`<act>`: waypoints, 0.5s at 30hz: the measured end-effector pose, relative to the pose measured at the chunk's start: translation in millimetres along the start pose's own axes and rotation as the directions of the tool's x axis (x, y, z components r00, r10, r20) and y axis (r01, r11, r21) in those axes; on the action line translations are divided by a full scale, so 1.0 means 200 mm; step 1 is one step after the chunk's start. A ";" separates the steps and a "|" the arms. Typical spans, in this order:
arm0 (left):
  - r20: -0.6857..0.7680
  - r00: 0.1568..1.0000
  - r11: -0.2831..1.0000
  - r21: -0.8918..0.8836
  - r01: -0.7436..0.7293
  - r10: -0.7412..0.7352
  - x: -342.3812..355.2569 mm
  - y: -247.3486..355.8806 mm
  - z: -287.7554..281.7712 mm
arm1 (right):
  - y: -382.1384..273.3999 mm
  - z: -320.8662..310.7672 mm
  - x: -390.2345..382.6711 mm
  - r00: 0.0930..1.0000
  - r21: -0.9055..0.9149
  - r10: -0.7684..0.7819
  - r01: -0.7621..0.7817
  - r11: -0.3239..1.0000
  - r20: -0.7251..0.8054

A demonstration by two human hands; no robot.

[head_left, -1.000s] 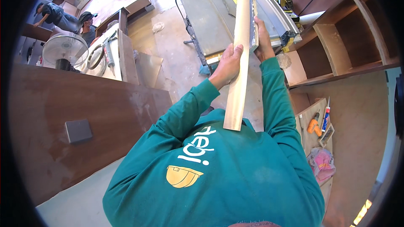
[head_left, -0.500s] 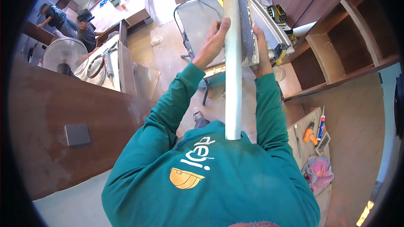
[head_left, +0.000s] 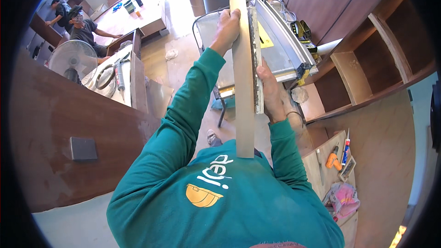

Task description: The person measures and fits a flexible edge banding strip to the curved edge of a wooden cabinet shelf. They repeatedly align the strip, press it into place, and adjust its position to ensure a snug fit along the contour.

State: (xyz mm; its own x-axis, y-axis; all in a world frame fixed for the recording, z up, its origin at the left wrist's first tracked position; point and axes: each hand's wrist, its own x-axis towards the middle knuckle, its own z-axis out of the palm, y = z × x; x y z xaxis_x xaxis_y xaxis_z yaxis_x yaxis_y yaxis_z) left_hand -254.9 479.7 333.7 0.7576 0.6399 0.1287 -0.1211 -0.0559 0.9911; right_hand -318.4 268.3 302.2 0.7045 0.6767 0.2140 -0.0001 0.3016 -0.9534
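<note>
A long, narrow flat strip (head_left: 245, 110), brownish-grey with a paler far end, stretches from above the table saw (head_left: 216, 71) down to my chest. My left hand (head_left: 226, 30) is closed round its left edge near the far end. Along the strip's right side stands a shorter, thin pale piece with a rough dark edge (head_left: 258, 82); its exact kind is unclear. My right hand (head_left: 272, 91) grips this piece from the right, thumb on top, its fingers partly hidden. Both pieces are held close together over the saw's near side.
Shelving (head_left: 353, 71) stands at the right. Below it, a board holds an orange drill (head_left: 334, 158), a sealant tube (head_left: 346, 151) and a pink bag (head_left: 344, 200). At left are a brown panel (head_left: 92, 124), a fan (head_left: 73, 59) and a caulking gun (head_left: 119, 78). Two people work beyond.
The strip has turned, showing a brownish face instead of a bright silvery one, and moved slightly left. My right hand has come nearer along the shorter piece. A person at far left has straightened up.
</note>
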 end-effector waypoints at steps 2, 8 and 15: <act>0.027 0.999 0.999 0.035 -0.017 0.016 -0.02 -0.04 0.02 | 0.00 0.00 -0.01 1.000 0.007 0.018 -0.018 1.000 -0.010; 0.092 0.994 0.998 0.042 -0.055 0.051 -0.08 -0.08 0.05 | 0.02 -0.05 0.24 0.991 0.117 0.057 -0.043 0.992 -0.124; 0.146 0.984 0.995 0.004 -0.102 0.100 -0.11 -0.01 0.14 | -0.09 -0.21 0.77 0.990 0.286 0.048 -0.008 0.958 -0.132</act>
State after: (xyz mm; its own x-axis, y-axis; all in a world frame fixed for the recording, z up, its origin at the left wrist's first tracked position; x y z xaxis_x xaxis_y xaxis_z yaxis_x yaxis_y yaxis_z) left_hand -254.5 444.5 330.4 0.8273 0.5120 0.2313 -0.1950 -0.1244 0.9729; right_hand -180.7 338.5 342.5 0.7909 0.5961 0.1383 -0.2091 0.4757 -0.8544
